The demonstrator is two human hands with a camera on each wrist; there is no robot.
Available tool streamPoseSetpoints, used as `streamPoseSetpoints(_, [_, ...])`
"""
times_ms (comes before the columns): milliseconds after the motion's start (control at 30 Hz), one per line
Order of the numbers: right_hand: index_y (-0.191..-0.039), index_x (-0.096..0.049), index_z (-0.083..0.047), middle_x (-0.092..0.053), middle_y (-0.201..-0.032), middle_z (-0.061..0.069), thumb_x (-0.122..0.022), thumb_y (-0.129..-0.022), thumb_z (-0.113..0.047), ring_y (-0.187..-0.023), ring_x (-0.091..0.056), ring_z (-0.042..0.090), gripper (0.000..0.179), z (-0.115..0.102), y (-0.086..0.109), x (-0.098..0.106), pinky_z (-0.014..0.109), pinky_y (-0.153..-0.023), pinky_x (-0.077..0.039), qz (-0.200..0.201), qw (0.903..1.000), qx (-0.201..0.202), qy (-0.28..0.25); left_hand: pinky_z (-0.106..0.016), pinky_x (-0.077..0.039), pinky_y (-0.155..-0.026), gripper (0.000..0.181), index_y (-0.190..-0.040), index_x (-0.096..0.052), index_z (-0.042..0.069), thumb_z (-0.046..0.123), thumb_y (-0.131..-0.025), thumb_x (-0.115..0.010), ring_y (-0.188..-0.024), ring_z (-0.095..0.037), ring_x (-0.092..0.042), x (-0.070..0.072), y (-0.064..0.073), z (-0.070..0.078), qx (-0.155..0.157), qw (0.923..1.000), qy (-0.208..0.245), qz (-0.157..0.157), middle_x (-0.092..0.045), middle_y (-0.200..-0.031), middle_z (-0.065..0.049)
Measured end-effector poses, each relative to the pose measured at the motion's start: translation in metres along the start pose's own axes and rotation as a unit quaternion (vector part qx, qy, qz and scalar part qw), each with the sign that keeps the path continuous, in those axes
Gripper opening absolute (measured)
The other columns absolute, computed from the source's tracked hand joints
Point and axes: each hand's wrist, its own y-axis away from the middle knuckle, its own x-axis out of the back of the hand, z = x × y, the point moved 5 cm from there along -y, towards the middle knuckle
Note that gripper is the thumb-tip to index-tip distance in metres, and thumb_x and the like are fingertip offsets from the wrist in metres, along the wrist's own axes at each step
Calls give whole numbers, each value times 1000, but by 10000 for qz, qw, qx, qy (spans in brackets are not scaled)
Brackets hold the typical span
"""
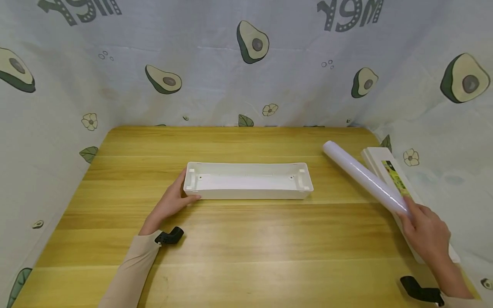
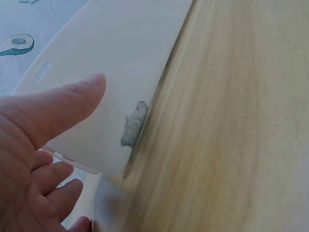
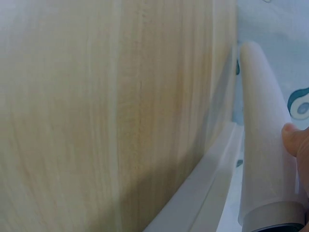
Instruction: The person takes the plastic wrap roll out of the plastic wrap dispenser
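A long, open white plastic box point(image 1: 248, 195) sits mid-table, its hollow side facing up. My left hand point(image 1: 171, 205) grips its left end, thumb along the front wall and the other fingers round the end. In the left wrist view a greyish, torn-looking patch point(image 2: 134, 124) shows low on the box wall point(image 2: 130, 53). Over at the right, my right hand point(image 1: 425, 231) holds a roll of clear plastic film point(image 1: 362, 175) by its near end, the far end slanting up to the left. The right wrist view shows the thumb point(image 3: 292, 137) against the roll's side.
A long white cover-like piece point(image 1: 379, 155) with a yellow-green label point(image 1: 394, 176) lies along the table's right edge, partly under the roll in the head view. Cloth point(image 1: 208, 98) printed with avocados hangs round the back and sides of the wooden table point(image 1: 246, 239).
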Motion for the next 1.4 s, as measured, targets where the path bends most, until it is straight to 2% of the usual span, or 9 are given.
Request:
streamPoseSetpoints(67, [-139,-41,-1,-52,-108,38,-59,-88,-10,-87,-50,52,55,1,1,-1,61,-61,-40,20,10000,-32,35,-61,-18,-113,99,-153,-6,19,25,-81,-74,-142,-38,-22,0,0,-1,-13,10000,8,-12,-22,-155,-16])
streamPoseSetpoints(300, [-130,-49,4,-55,-104,38,-57,-90,-12,-83,-52,53,45,3,2,4,64,-57,-40,521,9984,198,-88,-61,-17,-113,98,-153,-6,22,26,-81,-73,-143,-38,-20,0,-1,-1,1,10000,39,-15,-21,-156,-14])
streamPoseSetpoints(467, [-127,-52,5,-56,-102,39,-57,-89,-11,-80,-52,54,41,6,2,7,64,-54,-39,697,9974,160,-18,-62,-18,-112,99,-152,-5,22,28,-81,-73,-143,-39,-21,1,0,-1,79,10000,18,-24,-21,-156,-15])
streamPoseSetpoints(600, [-127,-51,6,-55,-102,39,-58,-87,-7,-80,-52,53,43,8,2,7,62,-53,-39,562,9984,-4,96,-62,-18,-112,99,-152,-4,22,29,-81,-73,-143,-38,-20,2,1,-2,147,9999,-33,-13,-21,-156,-14])
streamPoseSetpoints(900, [-130,-46,5,-51,-104,40,-58,-86,-5,-82,-51,53,47,14,5,4,59,-53,-39,45,9973,-635,355,-61,-17,-113,98,-153,-6,21,28,-81,-73,-143,-38,-20,0,-1,-4,103,9999,-61,-22,-21,-156,-14])
streamPoseSetpoints(1400, [-123,-49,9,-53,-95,42,-61,-84,-5,-71,-52,53,43,13,3,0,53,-45,-34,-53,9977,-614,279,-61,-18,-112,99,-152,-5,22,28,-81,-73,-143,-38,-21,0,0,-1,71,10000,-21,-30,-21,-156,-14])
